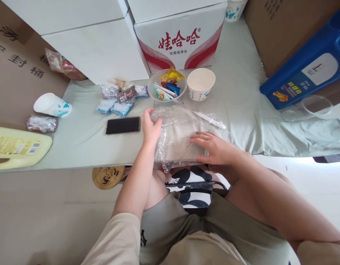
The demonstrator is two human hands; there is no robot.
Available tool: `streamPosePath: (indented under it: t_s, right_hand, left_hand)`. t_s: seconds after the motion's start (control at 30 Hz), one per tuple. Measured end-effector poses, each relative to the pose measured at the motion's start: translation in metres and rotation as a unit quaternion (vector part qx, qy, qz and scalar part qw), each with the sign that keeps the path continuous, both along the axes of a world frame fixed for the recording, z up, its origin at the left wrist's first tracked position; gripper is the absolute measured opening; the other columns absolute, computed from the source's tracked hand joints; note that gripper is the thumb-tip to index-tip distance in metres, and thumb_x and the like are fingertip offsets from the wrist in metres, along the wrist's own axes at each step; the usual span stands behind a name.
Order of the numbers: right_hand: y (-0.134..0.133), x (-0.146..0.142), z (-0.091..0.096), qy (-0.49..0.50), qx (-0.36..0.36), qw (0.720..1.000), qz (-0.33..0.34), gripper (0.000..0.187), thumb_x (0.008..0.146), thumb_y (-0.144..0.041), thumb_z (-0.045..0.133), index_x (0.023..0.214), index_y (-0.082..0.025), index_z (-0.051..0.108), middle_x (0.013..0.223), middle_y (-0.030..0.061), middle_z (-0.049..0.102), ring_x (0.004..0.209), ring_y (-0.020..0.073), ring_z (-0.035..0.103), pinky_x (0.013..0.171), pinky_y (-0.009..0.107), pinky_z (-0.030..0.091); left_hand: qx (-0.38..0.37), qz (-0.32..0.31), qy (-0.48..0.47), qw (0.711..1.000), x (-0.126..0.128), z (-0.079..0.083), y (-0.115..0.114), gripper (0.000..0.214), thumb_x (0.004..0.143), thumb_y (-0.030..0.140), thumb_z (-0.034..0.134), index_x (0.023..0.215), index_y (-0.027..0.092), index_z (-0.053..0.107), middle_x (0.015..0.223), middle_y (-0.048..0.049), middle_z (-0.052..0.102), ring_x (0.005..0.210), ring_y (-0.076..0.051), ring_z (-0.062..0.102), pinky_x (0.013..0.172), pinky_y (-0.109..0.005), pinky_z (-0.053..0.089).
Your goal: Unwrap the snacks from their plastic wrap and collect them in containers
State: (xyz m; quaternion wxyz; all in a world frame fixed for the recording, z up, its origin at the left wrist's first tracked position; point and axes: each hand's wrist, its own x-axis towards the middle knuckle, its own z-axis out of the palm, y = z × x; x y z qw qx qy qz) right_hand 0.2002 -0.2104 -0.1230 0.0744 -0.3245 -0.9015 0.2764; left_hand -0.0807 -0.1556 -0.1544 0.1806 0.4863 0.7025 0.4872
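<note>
A clear plastic bag (181,132) with something grey folded inside lies at the near edge of the pale green cloth-covered table (84,140). My left hand (151,127) grips the bag's far left corner with its fingers curled round the plastic. My right hand (214,147) lies flat on the bag's near right part, fingers stretched out and pressing down. A thin white pen-like stick (210,119) rests on the bag's far right side.
A black phone (122,125) lies left of the bag. Behind are a clear bowl of wrapped snacks (167,88), a white paper bowl (201,84), loose snack packets (117,99), a tipped paper cup (52,105), a yellow jug (18,145), a blue jug (304,70) and cardboard boxes (181,36).
</note>
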Motion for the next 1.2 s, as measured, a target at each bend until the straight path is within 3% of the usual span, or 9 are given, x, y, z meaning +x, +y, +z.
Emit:
streamPosePath:
  t_s: [0.1,0.2,0.3,0.43,0.57,0.7,0.9,1.0,1.2]
  right_hand:
    - [0.000,-0.001,-0.001,-0.033,-0.015,0.999,-0.008,0.064,0.085,-0.041,0.070,0.144,-0.020,0.058,0.158,0.0152,0.050,0.152,0.0394,0.036,0.122,0.065,0.030]
    - [0.000,-0.003,-0.001,-0.039,-0.020,0.999,-0.012,0.061,0.088,-0.039,0.065,0.146,-0.021,0.057,0.158,0.0137,0.050,0.153,0.0379,0.036,0.122,0.063,0.032]
    - [0.002,-0.004,-0.001,-0.037,-0.023,0.999,-0.020,0.057,0.093,-0.037,0.058,0.147,-0.020,0.056,0.155,0.0138,0.054,0.151,0.0354,0.040,0.121,0.059,0.035]
    - [0.002,-0.005,-0.001,-0.034,-0.024,0.999,-0.025,0.058,0.096,-0.043,0.054,0.149,-0.018,0.054,0.154,0.0147,0.054,0.150,0.0346,0.040,0.122,0.058,0.033]
    - [-0.002,-0.008,0.001,-0.067,-0.046,0.997,-0.007,0.070,0.087,-0.050,0.066,0.150,-0.022,0.054,0.163,0.0134,0.043,0.156,0.0389,0.028,0.124,0.066,0.021]
    - [-0.005,-0.013,0.004,-0.086,-0.057,0.995,0.005,0.077,0.076,-0.041,0.076,0.149,-0.024,0.056,0.166,0.0134,0.037,0.157,0.0436,0.022,0.123,0.071,0.017]
    - [0.001,-0.006,0.005,-0.032,0.043,0.996,-0.065,0.052,0.082,-0.014,0.055,0.131,-0.026,0.067,0.148,0.0090,0.061,0.143,0.0364,0.050,0.117,0.065,0.036]
    - [0.009,0.003,0.000,-0.008,0.057,0.991,-0.119,0.049,0.083,-0.018,0.053,0.130,-0.022,0.066,0.144,0.0136,0.063,0.131,0.0349,0.061,0.109,0.059,0.047]
    - [0.024,0.007,-0.002,0.067,0.135,0.963,-0.225,0.050,0.080,-0.021,0.057,0.129,-0.022,0.063,0.151,0.0149,0.056,0.145,0.0402,0.045,0.109,0.062,0.045]
  left_hand:
    - [0.013,-0.011,0.128,0.992,0.003,0.013,-0.015,0.037,0.076,0.013,0.070,0.112,0.020,0.064,0.121,-0.0111,0.060,0.108,-0.024,0.064,0.101,-0.043,0.052]
    - [-0.048,-0.196,0.178,0.963,0.017,0.032,-0.043,0.014,0.088,0.022,0.062,0.101,0.019,0.067,0.103,-0.0083,0.067,0.101,-0.023,0.066,0.097,-0.042,0.054]
    - [-0.131,-0.407,0.240,0.872,0.033,0.041,-0.075,0.036,0.086,0.036,0.071,0.119,0.023,0.067,0.127,-0.0096,0.068,0.122,-0.028,0.062,0.109,-0.048,0.050]
    - [-0.191,-0.474,0.322,0.797,0.036,0.040,-0.095,0.069,0.075,0.024,0.080,0.141,0.026,0.057,0.162,-0.0108,0.043,0.152,-0.035,0.036,0.124,-0.055,0.034]
    - [-0.189,-0.464,0.289,0.816,0.024,0.041,-0.086,0.049,0.080,0.014,0.066,0.129,0.022,0.067,0.154,-0.0100,0.055,0.144,-0.030,0.049,0.122,-0.050,0.038]
    - [-0.147,-0.406,0.186,0.882,0.017,0.042,-0.076,0.024,0.086,0.013,0.054,0.091,0.023,0.076,0.124,-0.0054,0.074,0.106,-0.022,0.072,0.099,-0.038,0.056]
    - [-0.058,-0.298,0.028,0.952,0.010,0.025,-0.067,0.017,0.085,0.021,0.059,0.086,0.024,0.076,0.096,-0.0046,0.080,0.095,-0.022,0.075,0.092,-0.038,0.057]
    - [-0.038,-0.279,-0.009,0.960,0.005,0.018,-0.062,0.016,0.084,0.025,0.059,0.081,0.023,0.075,0.090,-0.0054,0.080,0.091,-0.023,0.075,0.089,-0.039,0.058]
    - [-0.008,-0.373,-0.065,0.926,0.008,0.024,-0.052,0.019,0.077,0.026,0.059,0.060,0.022,0.063,0.071,-0.0054,0.073,0.073,-0.022,0.072,0.074,-0.037,0.056]
